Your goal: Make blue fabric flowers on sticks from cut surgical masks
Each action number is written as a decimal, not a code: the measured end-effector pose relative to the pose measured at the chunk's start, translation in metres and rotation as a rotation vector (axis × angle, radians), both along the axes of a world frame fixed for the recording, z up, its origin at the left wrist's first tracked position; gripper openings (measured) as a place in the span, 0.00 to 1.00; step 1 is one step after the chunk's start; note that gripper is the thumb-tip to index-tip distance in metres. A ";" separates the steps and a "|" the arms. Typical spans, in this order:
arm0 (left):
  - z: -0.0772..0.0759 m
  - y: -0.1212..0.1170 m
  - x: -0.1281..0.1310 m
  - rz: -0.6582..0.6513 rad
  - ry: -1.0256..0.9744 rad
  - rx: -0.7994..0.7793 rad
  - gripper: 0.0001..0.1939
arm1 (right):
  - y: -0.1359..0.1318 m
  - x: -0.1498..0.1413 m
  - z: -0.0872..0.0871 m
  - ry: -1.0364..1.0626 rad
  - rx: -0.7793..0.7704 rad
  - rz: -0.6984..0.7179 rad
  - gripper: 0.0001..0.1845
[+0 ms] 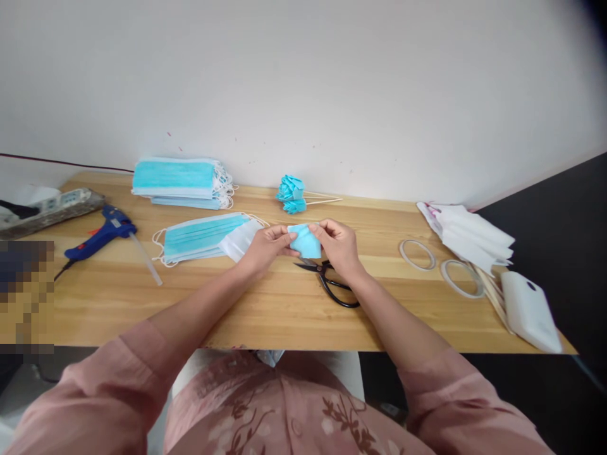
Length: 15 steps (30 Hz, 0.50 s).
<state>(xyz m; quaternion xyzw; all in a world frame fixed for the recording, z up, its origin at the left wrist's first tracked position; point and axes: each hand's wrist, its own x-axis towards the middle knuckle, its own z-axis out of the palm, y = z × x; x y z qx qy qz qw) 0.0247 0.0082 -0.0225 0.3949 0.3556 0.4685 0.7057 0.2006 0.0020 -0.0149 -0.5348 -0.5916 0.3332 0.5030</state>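
Delicately held: a blue piece (pixel 306 244) in a two-handed pinch, with scissors (pixel 323 273) close by

A person's left hand (pixel 270 249) and right hand (pixel 339 245) grip the piece by its opposite sides, thumbs and fingers pressed on it, around the middle of a wooden surface (pixel 227 325). It looks thin and soft, so uneven pulling could crease, stretch or tear it, and a loose thumb could let it slip.

The scissors lie just beneath in view, blades pointing left, handles partly covered by the right forearm. A drop of that arm could shove them; lowered fingers could meet a blade. Contact now cannot be told.

Beside the left hand, a mask (pixel 203 235) and its loops could snag a finger. Farther left rest a glue gun (pixel 107 235) and a clear stick (pixel 146 259); if the gun is hot, which does not show, a stray reach risks a burn. At far right, a swinging elbow could tip the white case (pixel 530 311) off the front edge.
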 end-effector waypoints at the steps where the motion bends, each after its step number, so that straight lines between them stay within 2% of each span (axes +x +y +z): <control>1: 0.000 0.001 0.000 0.005 -0.003 -0.004 0.23 | 0.001 0.001 0.000 0.040 -0.014 0.000 0.23; 4: 0.000 0.003 -0.003 0.047 -0.021 -0.023 0.23 | 0.003 0.003 -0.001 0.155 -0.042 0.003 0.25; 7: -0.001 0.006 -0.005 0.117 -0.048 -0.038 0.25 | 0.004 0.007 -0.001 0.196 -0.062 0.063 0.29; 11: -0.001 0.007 -0.005 0.182 -0.080 -0.018 0.24 | 0.003 0.008 0.000 0.053 -0.064 0.167 0.31; 15: -0.002 0.008 -0.006 0.193 -0.081 -0.010 0.22 | 0.001 0.004 -0.001 -0.161 -0.045 0.174 0.21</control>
